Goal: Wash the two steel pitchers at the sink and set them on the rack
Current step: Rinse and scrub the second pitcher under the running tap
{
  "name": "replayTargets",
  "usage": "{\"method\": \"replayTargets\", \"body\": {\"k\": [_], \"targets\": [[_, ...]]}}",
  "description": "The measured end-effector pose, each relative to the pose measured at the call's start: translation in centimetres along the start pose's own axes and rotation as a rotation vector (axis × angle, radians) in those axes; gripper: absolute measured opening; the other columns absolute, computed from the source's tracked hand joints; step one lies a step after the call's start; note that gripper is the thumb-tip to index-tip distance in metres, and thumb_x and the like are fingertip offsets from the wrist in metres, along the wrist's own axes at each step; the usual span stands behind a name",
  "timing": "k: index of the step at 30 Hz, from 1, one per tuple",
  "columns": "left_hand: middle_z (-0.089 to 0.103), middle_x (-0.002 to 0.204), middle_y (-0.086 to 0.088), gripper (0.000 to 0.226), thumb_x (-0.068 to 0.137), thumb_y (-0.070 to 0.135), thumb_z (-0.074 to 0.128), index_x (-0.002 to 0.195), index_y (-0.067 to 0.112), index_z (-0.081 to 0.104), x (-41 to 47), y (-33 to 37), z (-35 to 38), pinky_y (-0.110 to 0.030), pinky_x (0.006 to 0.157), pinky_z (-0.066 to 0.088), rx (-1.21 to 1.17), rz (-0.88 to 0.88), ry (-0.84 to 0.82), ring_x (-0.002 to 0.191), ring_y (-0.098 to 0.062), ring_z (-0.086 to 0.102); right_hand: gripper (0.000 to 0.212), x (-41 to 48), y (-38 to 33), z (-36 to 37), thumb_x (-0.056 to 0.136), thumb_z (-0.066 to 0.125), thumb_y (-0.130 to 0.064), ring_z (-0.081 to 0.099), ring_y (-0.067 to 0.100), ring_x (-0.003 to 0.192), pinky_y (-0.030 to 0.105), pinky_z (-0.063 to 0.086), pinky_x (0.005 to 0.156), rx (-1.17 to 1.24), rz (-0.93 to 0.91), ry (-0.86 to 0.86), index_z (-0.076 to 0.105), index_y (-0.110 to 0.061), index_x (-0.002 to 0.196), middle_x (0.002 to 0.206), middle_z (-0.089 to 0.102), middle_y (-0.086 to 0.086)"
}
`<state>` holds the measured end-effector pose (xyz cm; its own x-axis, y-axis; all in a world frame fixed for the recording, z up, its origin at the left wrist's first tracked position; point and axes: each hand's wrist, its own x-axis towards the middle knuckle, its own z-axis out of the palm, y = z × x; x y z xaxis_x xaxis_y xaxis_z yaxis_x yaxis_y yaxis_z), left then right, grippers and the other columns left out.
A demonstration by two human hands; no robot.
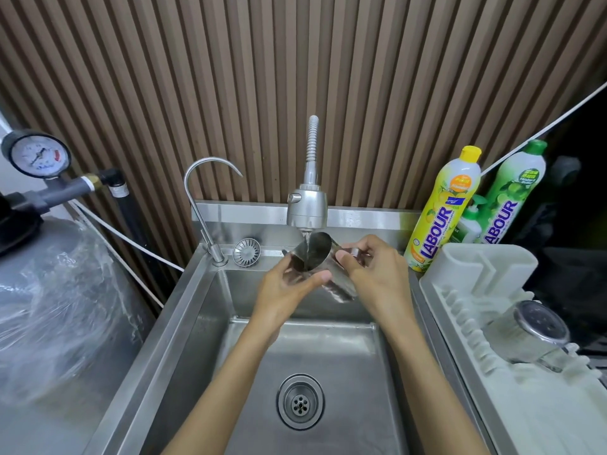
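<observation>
A steel pitcher (315,254) is tilted under the running faucet (307,208) above the steel sink (184,323), and water streams into its open mouth. My left hand (289,290) grips its rim and near side, thumb across the front. My right hand (371,274) holds the pitcher's handle, fingers curled round it. A second steel pitcher (528,333) lies on its side on the white dish rack (466,290) at the right.
A thin gooseneck tap (203,192) and a loose strainer (246,252) stand at the sink's back left. Two dish soap bottles, yellow (443,208) and green (512,198), stand behind the rack. A plastic-wrapped tank (59,290) with a pressure gauge (37,156) fills the left.
</observation>
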<state>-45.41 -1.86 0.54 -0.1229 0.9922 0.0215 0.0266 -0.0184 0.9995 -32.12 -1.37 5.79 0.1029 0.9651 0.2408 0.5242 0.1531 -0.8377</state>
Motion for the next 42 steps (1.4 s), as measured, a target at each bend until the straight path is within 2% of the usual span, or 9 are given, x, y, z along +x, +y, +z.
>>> {"method": "replayTargets", "body": {"k": [4, 9, 13, 16, 20, 24, 30, 36, 42], "targets": [[0.067, 0.109, -0.001, 0.057, 0.063, -0.004, 0.080, 0.110, 0.021, 0.058, 0.5, 1.2, 0.3, -0.010, 0.087, 0.046, -0.082, 0.161, 0.117, 0.095, 0.002, 0.064, 0.022, 0.9, 1.9, 1.2, 0.086, 0.060, -0.003, 0.065, 0.008, 0.094, 0.020, 0.049, 0.084, 0.549, 0.119, -0.126, 0.047, -0.011, 0.070, 0.101, 0.068, -0.007], [0.054, 0.099, 0.011, 0.067, 0.054, 0.022, 0.089, 0.113, 0.025, 0.058, -0.1, 2.2, -1.6, 0.001, 0.082, 0.035, 0.374, 0.364, 0.295, 0.094, 0.002, 0.053, 0.026, 1.1, 3.8, 3.3, 0.089, 0.054, -0.002, 0.064, 0.026, 0.097, 0.042, 0.051, 0.093, 1.098, 0.358, -0.404, 0.050, -0.010, 0.065, 0.097, 0.068, 0.014], [0.050, 0.088, 0.000, 0.080, 0.050, 0.056, 0.083, 0.115, 0.013, 0.065, -0.9, 2.5, -2.4, -0.024, 0.080, 0.044, 0.587, 0.277, 0.403, 0.087, -0.017, 0.054, 0.011, 0.1, 3.3, 3.5, 0.087, 0.061, -0.014, 0.071, 0.019, 0.076, 0.041, 0.060, 0.070, 0.920, 0.418, -0.406, 0.057, -0.007, 0.080, 0.093, 0.069, 0.011], [0.057, 0.074, 0.002, 0.062, 0.048, 0.074, 0.072, 0.084, 0.024, 0.069, -1.2, 2.1, -2.3, -0.023, 0.070, 0.043, 0.553, 0.155, 0.356, 0.073, -0.012, 0.057, 0.015, 0.2, 2.3, 2.5, 0.084, 0.067, -0.019, 0.073, 0.019, 0.076, 0.035, 0.059, 0.054, 0.753, 0.424, -0.319, 0.057, -0.009, 0.080, 0.090, 0.072, 0.006], [0.064, 0.053, 0.017, 0.023, 0.058, 0.050, 0.078, 0.063, 0.031, 0.068, -1.1, 1.7, -2.0, -0.005, 0.058, 0.039, 0.294, -0.017, 0.182, 0.055, 0.009, 0.055, 0.027, 0.5, 1.2, 0.9, 0.078, 0.073, -0.027, 0.072, 0.027, 0.077, 0.041, 0.058, 0.056, 0.351, 0.295, -0.155, 0.055, -0.015, 0.061, 0.082, 0.072, 0.011], [0.075, 0.088, 0.009, 0.035, 0.061, 0.029, 0.078, 0.095, 0.020, 0.073, -0.6, 1.1, -1.6, -0.010, 0.085, 0.047, -0.007, -0.076, -0.075, 0.087, -0.002, 0.066, 0.024, -0.3, -0.2, -0.4, 0.079, 0.070, -0.032, 0.064, 0.023, 0.081, 0.034, 0.052, 0.074, -0.030, 0.074, -0.010, 0.057, -0.018, 0.065, 0.078, 0.069, 0.002], [0.072, 0.098, 0.012, 0.054, 0.064, -0.005, 0.079, 0.101, 0.030, 0.063, 0.6, 1.8, -1.6, -0.013, 0.087, 0.048, -0.061, 0.111, 0.027, 0.098, 0.001, 0.065, 0.016, 0.2, 1.2, 0.9, 0.085, 0.063, -0.007, 0.067, 0.011, 0.094, 0.029, 0.052, 0.087, 0.499, 0.088, -0.092, 0.052, -0.007, 0.073, 0.106, 0.070, -0.003], [0.065, 0.107, 0.002, 0.071, 0.052, 0.018, 0.087, 0.117, 0.015, 0.060, 0.4, 3.0, -2.3, -0.025, 0.093, 0.047, 0.311, 0.401, 0.209, 0.104, -0.015, 0.062, 0.027, 1.2, 2.6, 3.7, 0.091, 0.046, 0.004, 0.064, 0.020, 0.088, 0.038, 0.053, 0.090, 1.265, 0.329, -0.375, 0.043, -0.008, 0.066, 0.097, 0.066, 0.009], [0.067, 0.097, 0.005, 0.059, 0.053, 0.022, 0.090, 0.106, 0.020, 0.064, -0.8, 2.6, -3.1, -0.019, 0.086, 0.045, 0.437, 0.287, 0.236, 0.094, -0.012, 0.061, 0.029, 0.5, 2.7, 4.1, 0.091, 0.054, -0.009, 0.064, 0.023, 0.080, 0.041, 0.057, 0.076, 1.015, 0.426, -0.468, 0.047, -0.011, 0.064, 0.078, 0.065, 0.011]]}}
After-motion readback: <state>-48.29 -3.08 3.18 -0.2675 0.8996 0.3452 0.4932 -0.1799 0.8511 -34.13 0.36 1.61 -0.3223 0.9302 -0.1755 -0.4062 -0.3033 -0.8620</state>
